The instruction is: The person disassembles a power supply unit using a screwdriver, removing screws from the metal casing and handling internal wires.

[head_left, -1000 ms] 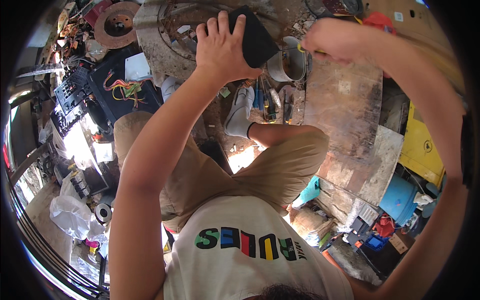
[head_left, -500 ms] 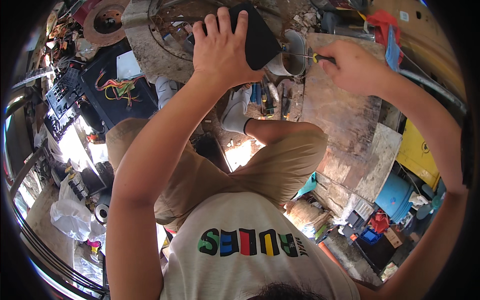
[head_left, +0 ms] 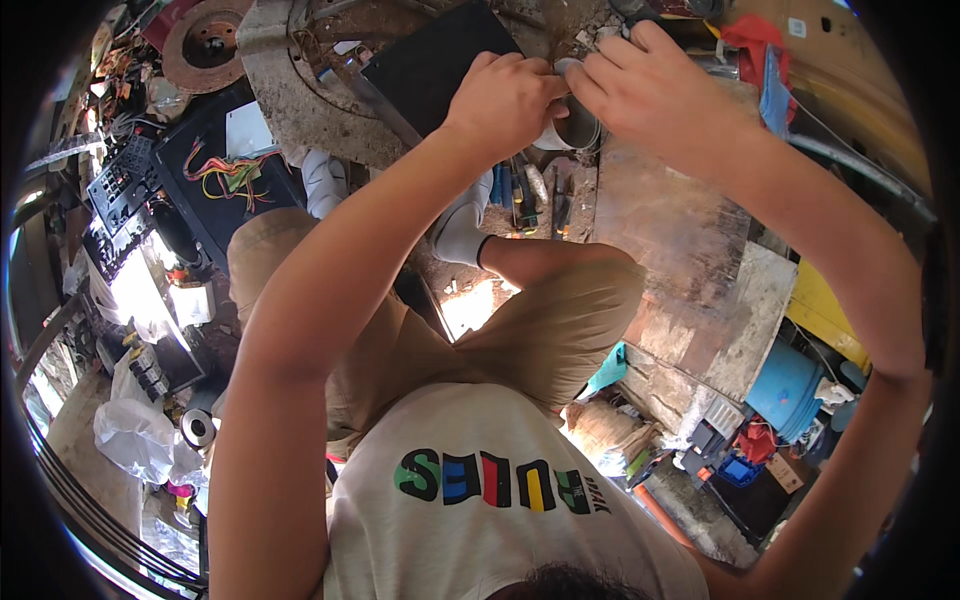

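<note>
A flat-sided black box (head_left: 432, 72) lies tilted at the top centre, on a worn grey surface. My left hand (head_left: 508, 100) is closed at its right edge, fingers curled and thumb pointing right. Close beside it, my right hand (head_left: 650, 92) has its fingers bent and drawn together, tips almost meeting those of the left. Whatever is between the fingertips is hidden or too small to make out. Both hands are over a pale grey bucket (head_left: 578, 132), which they partly cover. No screwdriver can be made out now.
Several hand tools (head_left: 528, 195) lie below the bucket. A stained wooden board (head_left: 670, 215) is to the right, with a blue bucket (head_left: 788, 390) and a yellow panel (head_left: 825, 315) beyond. A rusty brake disc (head_left: 210, 45) and coloured wires (head_left: 230, 172) are at the left.
My left hand has come off the black box's top and moved right and down. My right hand, which held a yellow-and-black screwdriver at the box's side, has moved left towards it. The box sits lower and turned.
</note>
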`<state>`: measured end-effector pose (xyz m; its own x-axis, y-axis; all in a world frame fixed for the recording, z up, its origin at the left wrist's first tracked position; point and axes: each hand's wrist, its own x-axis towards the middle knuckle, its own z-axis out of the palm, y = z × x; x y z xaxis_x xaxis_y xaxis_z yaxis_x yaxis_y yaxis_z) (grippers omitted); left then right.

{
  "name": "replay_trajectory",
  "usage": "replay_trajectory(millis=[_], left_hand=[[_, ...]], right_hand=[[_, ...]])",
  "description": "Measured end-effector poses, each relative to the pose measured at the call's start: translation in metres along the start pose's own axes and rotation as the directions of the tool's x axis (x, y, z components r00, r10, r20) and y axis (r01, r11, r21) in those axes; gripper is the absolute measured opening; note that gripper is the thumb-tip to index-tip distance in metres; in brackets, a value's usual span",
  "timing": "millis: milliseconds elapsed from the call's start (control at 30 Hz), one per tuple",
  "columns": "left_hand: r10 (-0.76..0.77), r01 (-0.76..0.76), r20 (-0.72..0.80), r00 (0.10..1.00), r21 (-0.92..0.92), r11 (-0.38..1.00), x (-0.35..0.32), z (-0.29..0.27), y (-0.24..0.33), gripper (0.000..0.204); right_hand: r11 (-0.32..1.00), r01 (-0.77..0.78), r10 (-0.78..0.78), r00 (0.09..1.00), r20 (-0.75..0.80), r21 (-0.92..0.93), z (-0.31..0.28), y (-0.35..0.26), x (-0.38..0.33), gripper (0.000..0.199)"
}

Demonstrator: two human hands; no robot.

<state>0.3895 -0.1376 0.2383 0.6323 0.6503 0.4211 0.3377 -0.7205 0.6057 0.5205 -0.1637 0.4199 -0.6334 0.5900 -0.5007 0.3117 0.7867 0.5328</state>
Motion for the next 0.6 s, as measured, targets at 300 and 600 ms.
replay_trajectory(millis=[300,600], left_hand=[[-0.044,0.045,0.023,0.999,-0.028,0.999,0.003,0.013,-0.005,0.016],[-0.414,0.346,0.188,0.891,0.310,0.885,0.011,-0.068,0.005,0.116]], right_hand=[[-0.468,-0.807,-0.161,0.478,0.864,0.359,-0.002,0.036,-0.003,0.019],[-0.489,-0.820,-0.095,0.390,0.916,0.298,0.006,0.021,-0.008,0.013]])
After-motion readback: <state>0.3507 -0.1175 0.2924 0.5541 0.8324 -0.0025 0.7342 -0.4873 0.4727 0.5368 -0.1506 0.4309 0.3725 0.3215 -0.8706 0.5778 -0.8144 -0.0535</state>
